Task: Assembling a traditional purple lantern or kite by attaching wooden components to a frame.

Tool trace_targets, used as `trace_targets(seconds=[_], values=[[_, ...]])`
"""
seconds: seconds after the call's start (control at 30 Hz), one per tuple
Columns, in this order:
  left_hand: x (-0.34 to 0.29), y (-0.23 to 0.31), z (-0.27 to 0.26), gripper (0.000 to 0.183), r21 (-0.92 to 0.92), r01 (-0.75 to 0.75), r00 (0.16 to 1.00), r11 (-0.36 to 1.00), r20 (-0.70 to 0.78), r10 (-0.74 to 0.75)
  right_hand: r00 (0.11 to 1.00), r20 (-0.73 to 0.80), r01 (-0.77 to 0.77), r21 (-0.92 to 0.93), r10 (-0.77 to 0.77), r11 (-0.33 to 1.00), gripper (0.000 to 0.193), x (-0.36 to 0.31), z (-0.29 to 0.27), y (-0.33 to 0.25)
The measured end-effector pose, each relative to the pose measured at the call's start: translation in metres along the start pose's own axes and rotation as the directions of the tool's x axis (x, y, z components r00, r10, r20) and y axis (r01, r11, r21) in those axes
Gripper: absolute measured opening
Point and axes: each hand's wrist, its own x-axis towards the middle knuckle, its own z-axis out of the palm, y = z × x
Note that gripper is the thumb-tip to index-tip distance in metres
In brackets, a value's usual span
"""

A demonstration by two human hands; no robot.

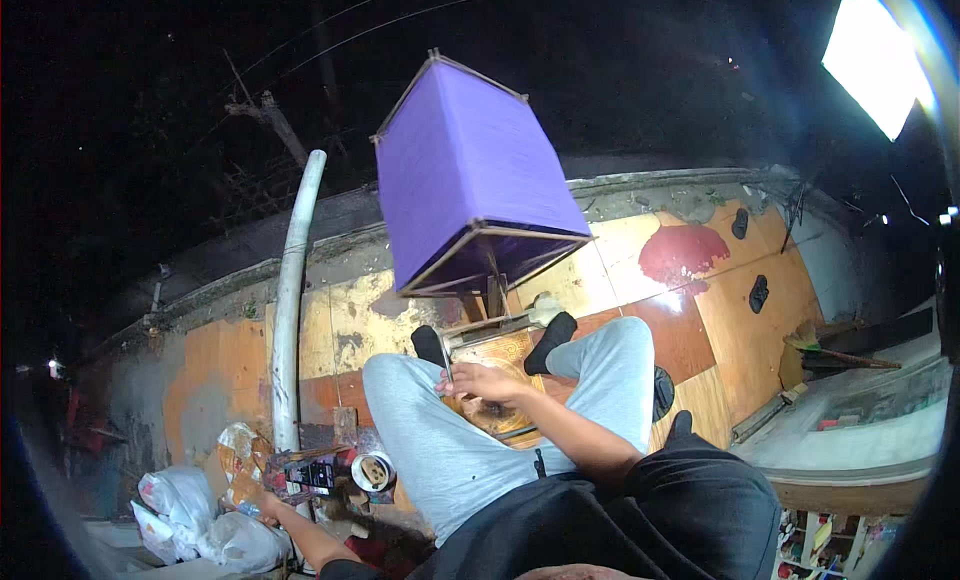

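Observation:
My right hand (pixel 482 382) is closed around a thin, dark, narrow tool (pixel 446 360) between my knees. Its exact kind does not show. Below the hand is a brown patterned wooden surface (pixel 512 356). Beyond my feet stands a large boxy purple lantern (pixel 470 165), its sheet stretched over a frame of thin sticks and its lower end open toward me. Down at the left, my left hand (pixel 262 506) reaches beside an orange-and-white patterned piece (pixel 240 455), apparently touching its lower edge. The fingers of that hand are too small and dim to read.
White plastic bags (pixel 195 515) lie beside my left hand. A phone (pixel 312 475) and a white cup (pixel 373 471) sit left of my knee. A pale upright pole (pixel 296 290) rises at the left. Black sandals (pixel 759 294) and a broom (pixel 845 357) lie to the right.

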Motion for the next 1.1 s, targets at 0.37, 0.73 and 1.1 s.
trace_targets(seconds=[0.37,0.73,1.1], values=[[0.003,-0.008,-0.004,0.038,-0.002,0.004,0.999,1.0,0.047,-0.004,0.775,-0.626,-0.35,-0.535,-0.082,0.769,0.031,-0.125,-0.14,-0.089],[0.005,-0.014,-0.008,0.045,0.084,-0.106,0.994,0.991,0.008,0.106,0.922,-0.377,-0.345,-0.703,0.085,0.622,0.063,0.013,-0.117,0.099],[-0.002,-0.01,-0.003,0.05,0.158,0.027,0.998,0.987,-0.052,-0.019,0.995,-0.099,-0.066,-0.341,0.034,0.938,0.04,-0.043,-0.017,-0.053]])
